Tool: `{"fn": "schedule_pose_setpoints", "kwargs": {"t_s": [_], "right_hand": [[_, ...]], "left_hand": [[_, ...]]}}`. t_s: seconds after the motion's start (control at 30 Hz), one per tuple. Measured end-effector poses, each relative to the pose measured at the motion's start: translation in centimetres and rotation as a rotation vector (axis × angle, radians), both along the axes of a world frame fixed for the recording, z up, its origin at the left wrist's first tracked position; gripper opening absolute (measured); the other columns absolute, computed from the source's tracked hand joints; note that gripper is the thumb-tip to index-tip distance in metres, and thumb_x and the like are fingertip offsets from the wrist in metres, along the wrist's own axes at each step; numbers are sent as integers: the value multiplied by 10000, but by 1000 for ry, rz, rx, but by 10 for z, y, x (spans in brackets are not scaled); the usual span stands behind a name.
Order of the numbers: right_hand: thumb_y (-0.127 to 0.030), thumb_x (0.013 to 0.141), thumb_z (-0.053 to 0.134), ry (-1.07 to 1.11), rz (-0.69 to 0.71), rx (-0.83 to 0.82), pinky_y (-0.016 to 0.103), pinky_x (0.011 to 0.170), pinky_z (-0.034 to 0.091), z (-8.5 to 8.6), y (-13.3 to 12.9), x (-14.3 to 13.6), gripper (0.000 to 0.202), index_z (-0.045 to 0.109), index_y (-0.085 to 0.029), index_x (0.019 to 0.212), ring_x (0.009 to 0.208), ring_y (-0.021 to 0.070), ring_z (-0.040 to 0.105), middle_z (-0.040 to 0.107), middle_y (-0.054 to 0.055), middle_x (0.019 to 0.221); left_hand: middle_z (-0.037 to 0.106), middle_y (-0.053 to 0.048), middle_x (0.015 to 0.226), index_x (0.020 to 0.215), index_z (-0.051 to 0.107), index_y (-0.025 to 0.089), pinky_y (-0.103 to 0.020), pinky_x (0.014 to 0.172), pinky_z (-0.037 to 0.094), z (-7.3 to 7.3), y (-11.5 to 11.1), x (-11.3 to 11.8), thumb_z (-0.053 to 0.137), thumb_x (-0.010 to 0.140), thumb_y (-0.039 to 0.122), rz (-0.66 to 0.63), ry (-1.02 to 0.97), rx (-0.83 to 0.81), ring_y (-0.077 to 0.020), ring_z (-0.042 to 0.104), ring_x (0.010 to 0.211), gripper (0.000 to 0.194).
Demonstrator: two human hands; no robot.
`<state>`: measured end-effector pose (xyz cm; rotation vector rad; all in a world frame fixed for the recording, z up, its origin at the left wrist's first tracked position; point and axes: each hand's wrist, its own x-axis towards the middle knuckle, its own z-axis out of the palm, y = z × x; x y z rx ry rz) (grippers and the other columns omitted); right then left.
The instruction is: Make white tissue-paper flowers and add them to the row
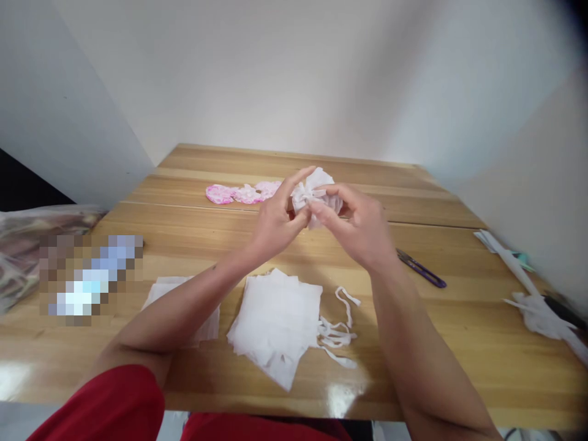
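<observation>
A gathered bundle of thin white fabric (pixel 321 179) is held up over the back half of the wooden table. My left hand (pixel 277 217) grips its left side, with the index finger stretched along the top edge and the thumb at the knotted middle. From the right, my right hand (pixel 358 223) pinches the same bundle with thumb and fingers near a small white strip. Below my hands lies a stack of thin white square sheets (pixel 280 315), with several narrow white strips (pixel 337 335) at its right side.
Pink and white ruffled pieces (pixel 220 194) lie at the back. More white sheets (pixel 209 327) are partly under my left forearm. Purple thread snips (pixel 421 268) rest right of my right wrist. White plastic (pixel 542 315) is at the right edge, a plastic bag (pixel 22 257) at the left.
</observation>
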<state>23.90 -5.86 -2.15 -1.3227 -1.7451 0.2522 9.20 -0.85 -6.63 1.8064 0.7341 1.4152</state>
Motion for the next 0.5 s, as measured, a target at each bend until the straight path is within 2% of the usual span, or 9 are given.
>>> {"fn": "schedule_pose_setpoints", "kwargs": {"t_s": [0.13,0.27,0.4,0.5], "right_hand": [[-252,828,606,-28,2,20,293,684,442,-4,2,1,143,672,-238,954,725,154,595,708,6,898],[-153,818,537,2,-49,43,281,660,433,-6,4,6,211,682,-240,943,688,145,584,706,-3,859],[-145,810,526,49,-83,38,279,642,431,-4,3,11,230,697,-236,934,668,145,589,712,-3,841],[-177,818,531,68,-79,24,280,622,433,-3,2,11,216,700,-231,942,646,145,584,713,1,829]], "left_hand": [[643,-17,938,1304,512,353,-256,550,531,3,-4,0,632,865,362,-39,-22,-51,-121,594,632,456],[637,-15,855,1291,512,326,-251,526,541,7,-4,1,619,868,368,-103,-91,-122,-118,580,604,438],[587,15,684,1314,480,299,-245,498,530,7,0,1,618,862,365,-136,-151,-201,-112,546,534,477],[578,21,671,1320,468,298,-245,494,517,6,3,0,614,864,381,-123,-150,-202,-111,537,525,486]]}}
